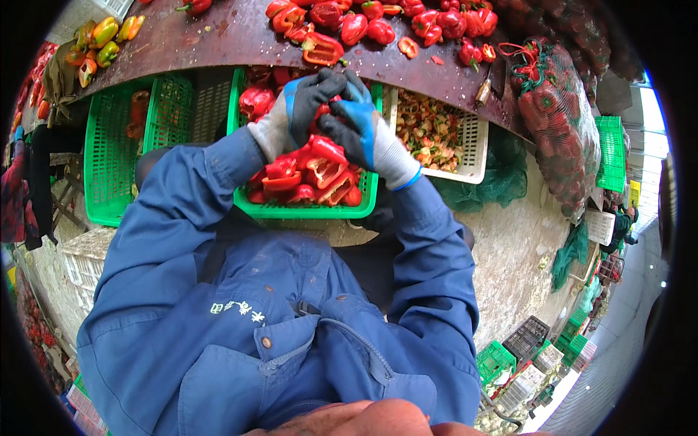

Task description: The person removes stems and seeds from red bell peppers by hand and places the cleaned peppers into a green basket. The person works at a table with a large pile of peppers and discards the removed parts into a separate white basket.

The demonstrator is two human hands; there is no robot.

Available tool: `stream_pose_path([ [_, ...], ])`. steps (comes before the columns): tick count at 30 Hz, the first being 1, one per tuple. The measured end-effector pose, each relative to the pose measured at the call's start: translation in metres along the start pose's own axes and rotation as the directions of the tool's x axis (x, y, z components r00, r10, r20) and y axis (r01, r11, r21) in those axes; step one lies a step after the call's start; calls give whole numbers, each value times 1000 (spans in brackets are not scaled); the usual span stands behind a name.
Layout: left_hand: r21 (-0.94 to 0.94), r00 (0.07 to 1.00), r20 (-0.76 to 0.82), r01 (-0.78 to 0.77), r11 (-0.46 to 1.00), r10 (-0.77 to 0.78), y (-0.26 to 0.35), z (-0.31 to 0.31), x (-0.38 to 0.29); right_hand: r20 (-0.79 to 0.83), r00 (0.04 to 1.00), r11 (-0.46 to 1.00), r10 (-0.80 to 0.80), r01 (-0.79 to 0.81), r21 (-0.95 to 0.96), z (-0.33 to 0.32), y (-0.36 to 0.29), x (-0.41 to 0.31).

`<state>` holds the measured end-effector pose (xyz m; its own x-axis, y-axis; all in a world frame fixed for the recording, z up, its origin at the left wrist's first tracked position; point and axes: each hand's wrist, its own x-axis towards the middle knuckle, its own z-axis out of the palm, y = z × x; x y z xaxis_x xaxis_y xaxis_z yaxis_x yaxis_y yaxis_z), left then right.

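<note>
Above a green plastic crate (305, 212), my left hand (305, 106) and my right hand (360, 122) meet, both in grey knit gloves with black and blue coating. Between them they grip a red bell pepper (320, 113), mostly hidden by the fingers. Halved red bell peppers (322, 171) fill the crate below, some with their pale insides showing. To the right, a white plastic crate (474, 158) holds pepper cores and seeds (431, 131). Whole and cut red bell peppers (354, 27) lie on the dark red tabletop (234, 41) beyond my hands.
A knife (484, 91) rests at the tabletop's right edge, beside a mesh sack of red peppers (551, 103). Another green crate (109, 163) stands at left. Yellow-orange peppers (103, 41) lie at far left, near a person's sleeve (16, 191). Green netting (485, 180) lies on the floor.
</note>
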<state>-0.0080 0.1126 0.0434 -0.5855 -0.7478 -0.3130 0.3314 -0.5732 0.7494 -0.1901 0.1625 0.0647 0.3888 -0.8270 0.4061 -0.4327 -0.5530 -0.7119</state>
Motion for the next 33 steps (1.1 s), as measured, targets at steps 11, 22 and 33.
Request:
stream_pose_path([
  [11,-8,968,-225,-113,994,108,-14,18,-21,-208,977,935,-34,-42,-351,42,-24,-2],
  [22,88,949,-259,-160,983,178,-26,-23,-18,-354,888,797,294,-432,-423,114,-12,0],
  [33,325,890,-262,-284,902,374,-52,-47,-45,-115,626,539,771,-547,641,144,17,-3],
])
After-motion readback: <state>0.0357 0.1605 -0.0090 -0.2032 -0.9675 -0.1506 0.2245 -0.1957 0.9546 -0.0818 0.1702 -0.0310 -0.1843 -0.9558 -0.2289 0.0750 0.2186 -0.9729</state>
